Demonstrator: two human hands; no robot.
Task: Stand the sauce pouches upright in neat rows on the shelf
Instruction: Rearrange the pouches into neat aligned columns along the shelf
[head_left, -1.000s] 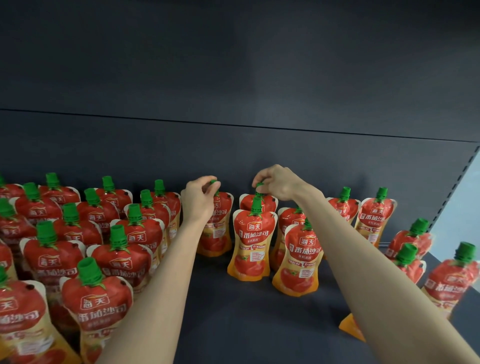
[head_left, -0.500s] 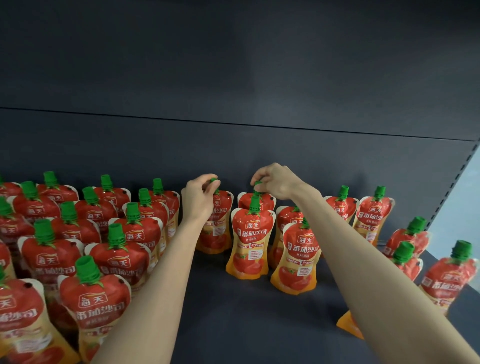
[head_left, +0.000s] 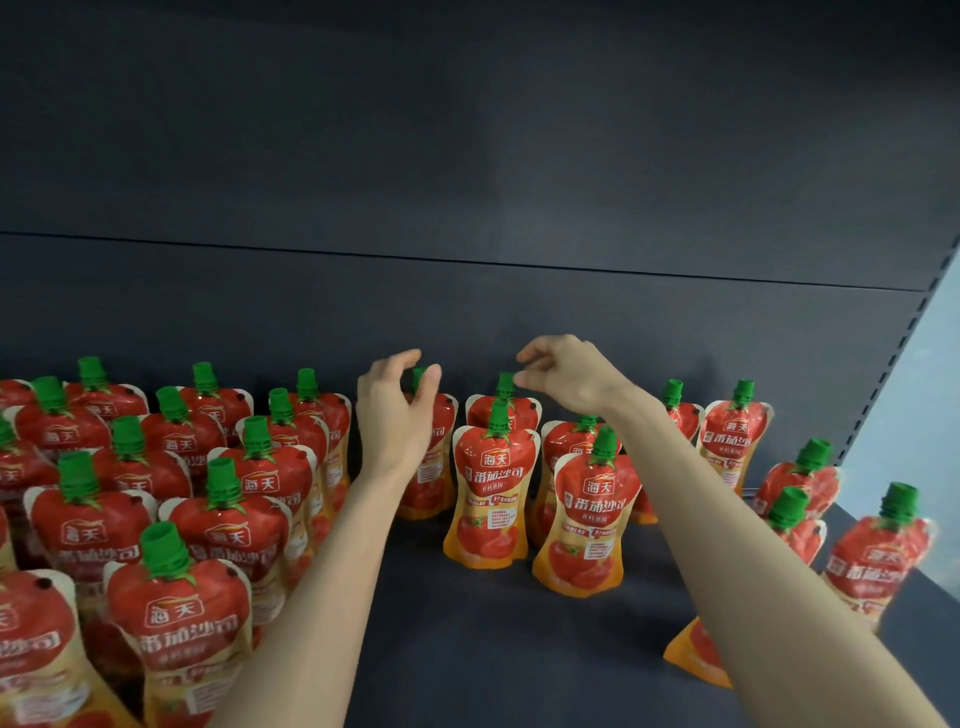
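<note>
Red tomato sauce pouches with green caps stand upright on the dark shelf (head_left: 509, 644). My left hand (head_left: 392, 410) hovers at the back row with fingers apart around the green cap of a rear pouch (head_left: 434, 467), not gripping it. Apart from that, my right hand (head_left: 566, 376) floats just above the cap of the neighbouring rear pouch (head_left: 501, 410), fingers loosely spread and holding nothing. In front of those stand two more pouches (head_left: 491, 493) (head_left: 589, 525). A dense block of pouches (head_left: 171, 519) fills the left side.
More pouches stand loosely at the right (head_left: 732, 436) (head_left: 878, 561), one partly hidden under my right forearm (head_left: 696, 649). The shelf's dark back panel (head_left: 467, 312) rises behind, with a perforated upright (head_left: 893, 364) at the right edge.
Both hands have let go of the green caps of the two rear pouches and lifted slightly, fingers spreading. The two pouches stay standing at the back.
</note>
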